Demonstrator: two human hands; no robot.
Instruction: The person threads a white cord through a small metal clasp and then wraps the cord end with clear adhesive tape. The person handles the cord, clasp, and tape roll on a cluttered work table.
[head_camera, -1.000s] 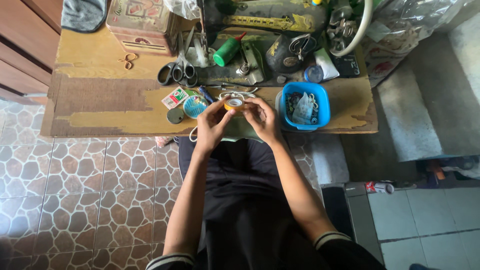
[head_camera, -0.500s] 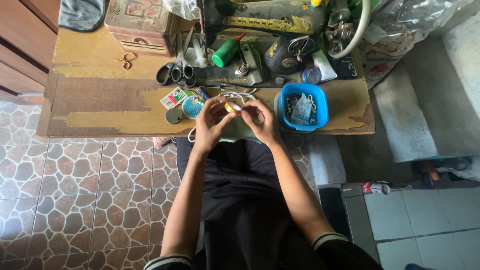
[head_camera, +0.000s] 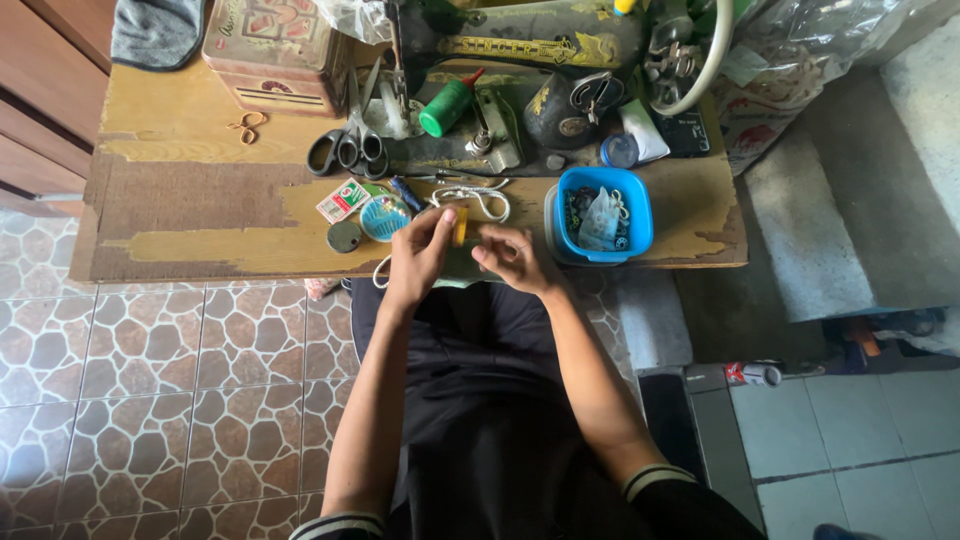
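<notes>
Spool (head_camera: 460, 225) — small, yellow — is standing upright, long axis vertical, over the table (head_camera: 200, 170) edge; the left hand (head_camera: 420, 255) is pinching it, the right hand (head_camera: 510, 258) is curling loosely beside it, grasping nothing visible.

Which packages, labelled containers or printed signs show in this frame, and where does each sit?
Small red, green and white paper packet: on the table, left of the left hand.
Rectangular printed tin box: table's back left, reddish and cream.
Gold decal band: along the black sewing machine's arm.

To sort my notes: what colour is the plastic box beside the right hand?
Bright blue box, seen in the head view.
</notes>
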